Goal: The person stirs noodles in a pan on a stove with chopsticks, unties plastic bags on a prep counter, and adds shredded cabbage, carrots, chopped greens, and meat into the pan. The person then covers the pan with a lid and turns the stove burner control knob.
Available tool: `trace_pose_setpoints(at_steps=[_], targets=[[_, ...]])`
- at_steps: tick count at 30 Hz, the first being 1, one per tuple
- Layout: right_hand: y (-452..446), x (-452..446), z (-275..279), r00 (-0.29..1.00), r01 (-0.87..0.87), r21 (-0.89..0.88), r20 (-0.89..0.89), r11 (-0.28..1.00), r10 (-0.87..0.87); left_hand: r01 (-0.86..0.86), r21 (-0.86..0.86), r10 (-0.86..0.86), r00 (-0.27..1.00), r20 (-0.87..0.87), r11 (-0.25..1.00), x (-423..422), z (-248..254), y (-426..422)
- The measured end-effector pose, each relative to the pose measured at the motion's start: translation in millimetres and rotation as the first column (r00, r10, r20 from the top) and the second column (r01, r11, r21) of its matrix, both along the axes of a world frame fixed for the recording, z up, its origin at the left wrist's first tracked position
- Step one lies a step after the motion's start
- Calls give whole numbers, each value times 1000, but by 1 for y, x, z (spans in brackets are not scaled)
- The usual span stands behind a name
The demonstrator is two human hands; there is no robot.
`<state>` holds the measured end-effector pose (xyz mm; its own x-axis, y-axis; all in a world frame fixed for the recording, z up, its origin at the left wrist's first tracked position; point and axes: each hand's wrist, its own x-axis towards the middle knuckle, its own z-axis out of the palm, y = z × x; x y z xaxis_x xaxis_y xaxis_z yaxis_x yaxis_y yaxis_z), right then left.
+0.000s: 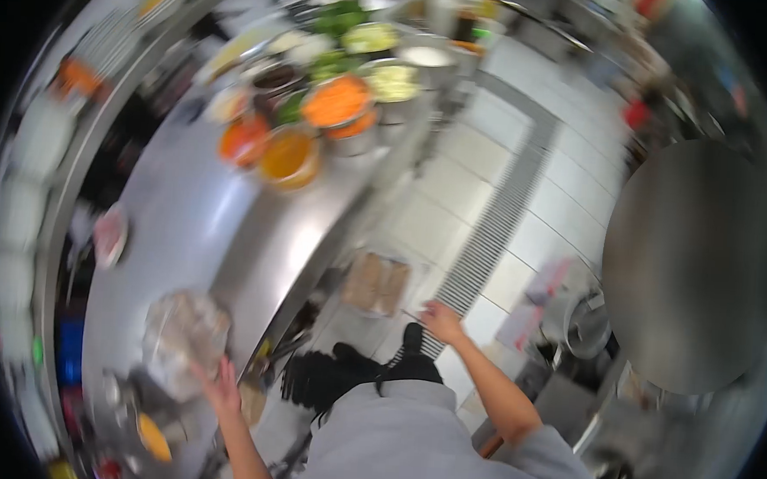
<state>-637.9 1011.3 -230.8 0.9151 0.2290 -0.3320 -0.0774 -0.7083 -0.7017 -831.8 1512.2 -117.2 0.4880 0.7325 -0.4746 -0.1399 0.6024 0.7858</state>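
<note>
My left hand [222, 389] is at the front edge of the steel counter, its fingers stretched out and apart. Right beside its fingertips lies a clear plastic bag [186, 338] with pale contents I cannot make out; blur hides whether they touch. Over the floor, away from the counter, hangs my right hand [442, 321] with loosely curled fingers and nothing visible in them. Below and left of the bag, a yellow-orange thing [154, 437] sits among blurred metal containers.
Tubs of shredded carrot [337, 101], orange liquid [289, 158] and chopped vegetables crowd the counter's [173, 198] far end. A packed brown tray [377, 282] lies on the tiled floor beside a drain grate [498, 211]. A large round metal surface [694, 264] stands at right.
</note>
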Motion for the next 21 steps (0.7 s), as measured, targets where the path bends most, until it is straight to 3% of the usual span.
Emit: trace_pose_setpoints(at_steps=[1,2,4,5,6,8,9,12,15,18,21], targets=[[-21,1,-12,986,135,37,-100,990,-131,-65,-43,63,997,-45,997,7,9,-5],[-39,3,-11,982,169,-13,-83,985,-170,-112,-94,104,991,-87,989,15,17,-13],[-69,5,-12,912,318,10,-278,948,-303,-136,-46,130,984,-119,990,19,30,-27],[-93,-5,-55,942,291,-53,-160,955,-296,-106,-35,100,986,-136,994,27,32,-35],[-106,-13,-65,925,328,-73,-176,942,-336,-122,-23,118,983,-140,992,35,30,-43],[-119,-24,-74,873,417,-61,-250,907,-418,-259,182,304,908,-290,948,47,27,-56],[-123,-33,-76,833,466,-37,-318,884,-453,-281,196,330,897,-295,940,49,24,-55],[-125,-53,-85,823,398,-87,-406,913,-397,-210,281,297,899,-321,936,69,24,-43],[-116,-61,-87,864,235,-69,-442,970,-241,-254,225,327,856,-401,941,85,21,-30],[-102,-59,-93,854,227,-34,-473,973,-216,-153,232,233,899,-370,961,76,12,-12],[-98,-55,-121,878,196,2,-445,981,-175,-403,329,502,803,-321,854,101,17,-23]])
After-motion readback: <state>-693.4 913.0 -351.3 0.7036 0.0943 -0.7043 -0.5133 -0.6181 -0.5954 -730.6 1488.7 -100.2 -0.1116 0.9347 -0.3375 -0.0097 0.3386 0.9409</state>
